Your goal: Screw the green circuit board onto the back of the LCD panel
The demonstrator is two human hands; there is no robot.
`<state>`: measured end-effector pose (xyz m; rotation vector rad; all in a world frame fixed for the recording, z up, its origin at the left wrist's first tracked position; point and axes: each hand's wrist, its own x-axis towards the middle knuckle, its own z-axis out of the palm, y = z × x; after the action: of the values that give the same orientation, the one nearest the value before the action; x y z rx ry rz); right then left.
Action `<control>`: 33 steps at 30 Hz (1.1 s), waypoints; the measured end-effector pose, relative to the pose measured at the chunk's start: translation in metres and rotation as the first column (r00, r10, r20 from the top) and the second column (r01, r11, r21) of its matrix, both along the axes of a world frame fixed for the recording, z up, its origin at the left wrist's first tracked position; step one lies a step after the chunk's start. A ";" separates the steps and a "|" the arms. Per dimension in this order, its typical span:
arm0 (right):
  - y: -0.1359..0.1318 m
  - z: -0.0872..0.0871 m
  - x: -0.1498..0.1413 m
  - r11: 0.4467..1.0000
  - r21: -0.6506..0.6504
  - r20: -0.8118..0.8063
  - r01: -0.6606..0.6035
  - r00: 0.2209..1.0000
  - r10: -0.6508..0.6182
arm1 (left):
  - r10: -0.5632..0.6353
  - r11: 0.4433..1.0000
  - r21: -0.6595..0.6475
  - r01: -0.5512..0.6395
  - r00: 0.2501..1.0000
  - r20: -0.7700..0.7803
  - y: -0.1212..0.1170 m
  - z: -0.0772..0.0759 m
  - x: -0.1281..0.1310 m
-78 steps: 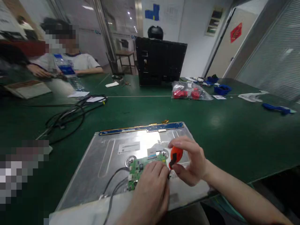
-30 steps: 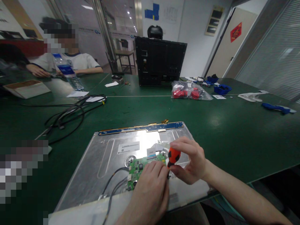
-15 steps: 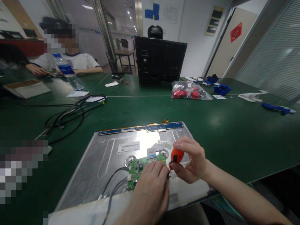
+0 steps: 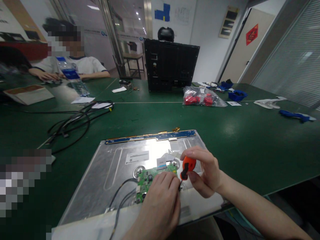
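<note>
My right hand (image 4: 205, 171) is closed round the handle of a stubby screwdriver (image 4: 189, 164), orange with black inlays. The thin shaft slants down to the right edge of a green circuit board (image 4: 143, 185), where its tip is hard to make out. Over the board's right half lies my left hand (image 4: 162, 200), its fingers pressed together and curled beside the shaft; whatever its fingertips hold is hidden. Beneath both hands is the metal back of a display panel (image 4: 100, 186), with a narrow blue board (image 4: 140, 137) along its far edge. A flat ribbon cable (image 4: 161, 162) joins the green board.
Black cables (image 4: 75, 121) lie coiled at left, near a water bottle (image 4: 72, 75). A black monitor (image 4: 172, 65) stands across the green table (image 4: 135, 115). Right of it are a plastic bag with red items (image 4: 203, 97) and a blue tray (image 4: 237, 95). Another person (image 4: 87, 66) sits far left.
The screwdriver handle has turned a little, so its black inlay faces differently. My right thumb and fingers have shifted around it. My left hand stays where it was.
</note>
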<state>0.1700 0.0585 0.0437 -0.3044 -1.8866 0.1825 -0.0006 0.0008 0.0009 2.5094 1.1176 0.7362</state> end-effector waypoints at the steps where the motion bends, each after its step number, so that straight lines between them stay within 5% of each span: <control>1: 0.000 0.000 -0.001 1.000 0.014 -0.003 0.013 1.000 -0.012 | 0.001 1.000 0.001 -0.001 1.000 -0.001 0.000 0.000 0.000; 10: 0.002 0.003 -0.003 0.990 0.106 -0.018 0.093 0.996 -0.091 | 0.005 1.000 0.027 -0.006 1.000 0.029 -0.001 -0.001 -0.002; 22: -0.002 0.002 0.002 0.999 -0.037 0.038 0.010 0.999 -0.009 | 0.008 1.000 -0.009 -0.008 1.000 0.002 -0.001 0.000 0.000; 33: 0.001 0.003 -0.001 0.989 0.095 0.006 0.114 0.993 -0.115 | 0.000 1.000 0.014 0.000 1.000 0.010 -0.001 0.000 -0.001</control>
<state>0.1686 0.0596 0.0468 -0.3485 -1.8765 0.0141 -0.0020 0.0000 0.0006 2.5147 1.1128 0.7589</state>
